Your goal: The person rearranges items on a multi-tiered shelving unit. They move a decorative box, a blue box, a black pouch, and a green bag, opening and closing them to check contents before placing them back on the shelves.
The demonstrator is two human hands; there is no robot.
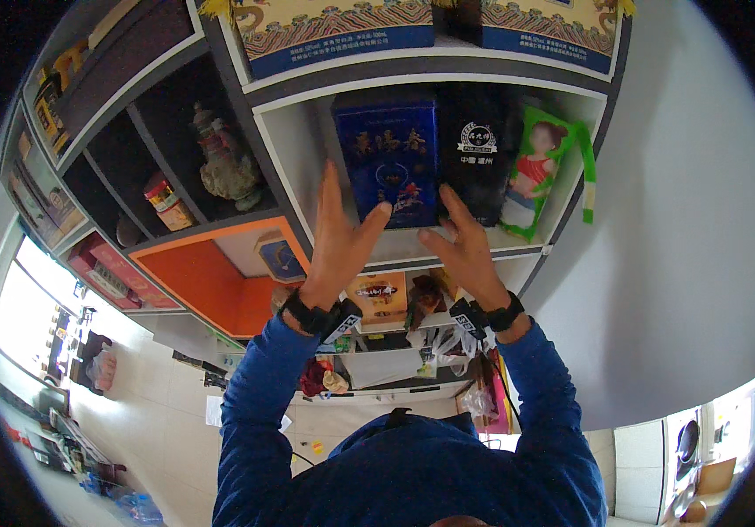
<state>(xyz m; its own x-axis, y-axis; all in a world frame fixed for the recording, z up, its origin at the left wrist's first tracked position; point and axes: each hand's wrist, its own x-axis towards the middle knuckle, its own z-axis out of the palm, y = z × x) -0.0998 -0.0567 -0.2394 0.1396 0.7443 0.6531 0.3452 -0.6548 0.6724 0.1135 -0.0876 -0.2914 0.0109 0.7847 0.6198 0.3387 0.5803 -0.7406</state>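
Note:
A dark blue gift box (387,158) with gold and red decoration stands upright in a white-lined shelf compartment (298,145). My left hand (345,240) is raised at its left front, fingers apart, with the thumb in front of the box's lower face. Near the lower right edge of that box is my right hand (466,247), its fingers spread and nothing held. Whether either hand touches the box cannot be told. A black box (479,158) with a white emblem stands beside the blue one. To its right leans a green packet (535,174) with a printed figure.
Two patterned boxes (338,33) fill the shelf above. On the left, dark compartments hold a carved stone-like ornament (226,158) and a jar (168,201), above an orange-lined niche (186,277). Below are an orange box (377,300) and plastic bags (453,346). A smooth pale wall (667,263) borders the right.

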